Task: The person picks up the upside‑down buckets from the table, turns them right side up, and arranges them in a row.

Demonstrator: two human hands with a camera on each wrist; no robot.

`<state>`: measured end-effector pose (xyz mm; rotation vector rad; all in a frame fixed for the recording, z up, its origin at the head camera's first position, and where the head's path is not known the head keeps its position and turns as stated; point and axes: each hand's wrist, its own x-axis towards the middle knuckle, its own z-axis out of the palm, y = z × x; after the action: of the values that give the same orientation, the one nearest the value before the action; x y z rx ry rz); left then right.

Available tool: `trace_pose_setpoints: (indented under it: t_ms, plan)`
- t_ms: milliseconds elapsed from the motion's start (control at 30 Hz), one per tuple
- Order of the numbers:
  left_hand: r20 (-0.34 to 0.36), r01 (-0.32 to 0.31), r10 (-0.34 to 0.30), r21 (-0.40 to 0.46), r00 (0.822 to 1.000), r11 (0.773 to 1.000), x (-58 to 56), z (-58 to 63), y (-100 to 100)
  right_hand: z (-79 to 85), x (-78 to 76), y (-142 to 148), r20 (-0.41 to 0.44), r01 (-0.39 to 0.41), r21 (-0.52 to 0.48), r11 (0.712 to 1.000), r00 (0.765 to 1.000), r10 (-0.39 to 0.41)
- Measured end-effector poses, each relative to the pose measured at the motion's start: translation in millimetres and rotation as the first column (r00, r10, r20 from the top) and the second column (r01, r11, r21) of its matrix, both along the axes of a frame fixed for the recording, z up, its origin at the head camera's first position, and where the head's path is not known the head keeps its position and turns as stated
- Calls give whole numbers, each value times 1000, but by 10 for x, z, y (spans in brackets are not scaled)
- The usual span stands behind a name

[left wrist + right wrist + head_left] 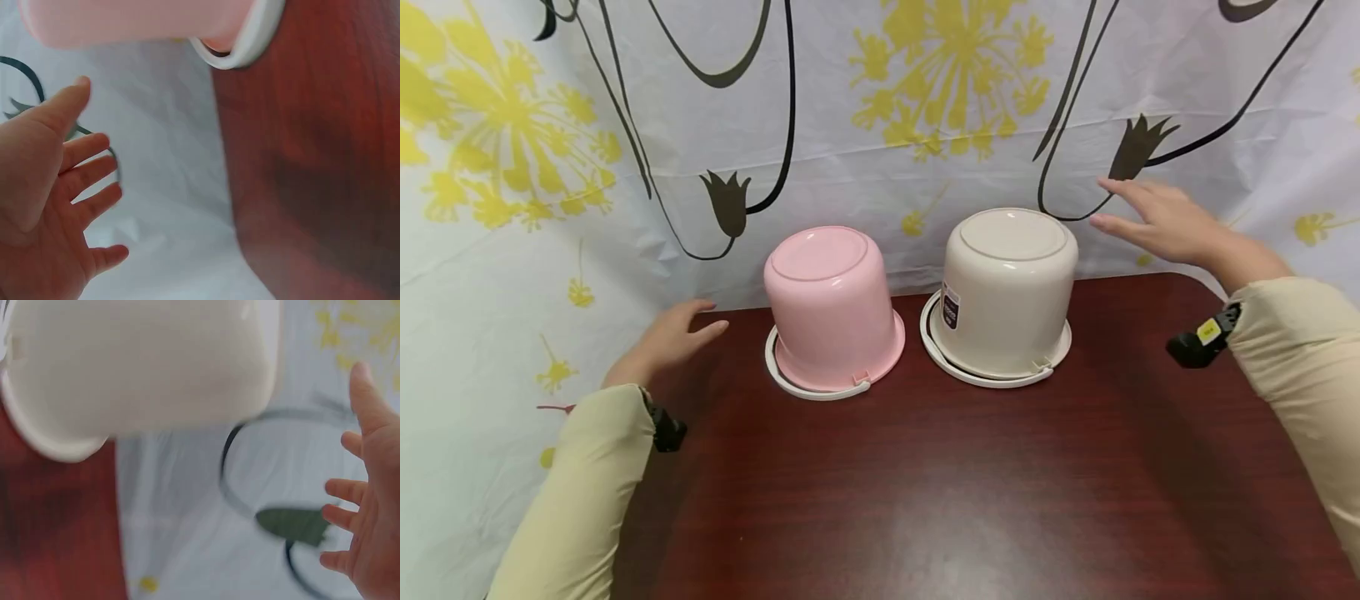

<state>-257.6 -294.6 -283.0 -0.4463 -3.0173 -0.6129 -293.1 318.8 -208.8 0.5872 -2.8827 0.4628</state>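
Note:
Two buckets stand upside down side by side: a pink bucket [831, 308] on the left and a cream bucket [1011, 292] with a dark label on the right. White handles lie round their rims on the table. My left hand [670, 342] is held to the left of the pink bucket, apart from it, fingers spread and nothing in them. To the right of the cream bucket my right hand [1172, 221] is raised at about the height of its base, fingers extended, holding nothing. In the right wrist view the cream bucket [144, 369] fills the upper left.
A dark red-brown wooden table [887, 492] lies below, its far edge just behind the buckets. Behind it hangs a white sheet [835, 150] with yellow and dark flower prints. Black wrist cameras sit at both cream sleeves [587, 467].

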Motion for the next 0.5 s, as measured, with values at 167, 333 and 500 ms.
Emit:
trace_pose_setpoints:
  t_ms: [167,333,500]
  plan:
    - [-56,58,-57,9,997,998,40,107,137,170,90,-428,-62,-126,-10,992,990,126]
    - [-112,117,-115,19,987,993,92,106,297,243,183,-851,-97,-212,26,977,972,213]
    - [-84,140,-134,68,987,988,129,24,434,170,224,-1204,-175,-291,51,955,939,295]
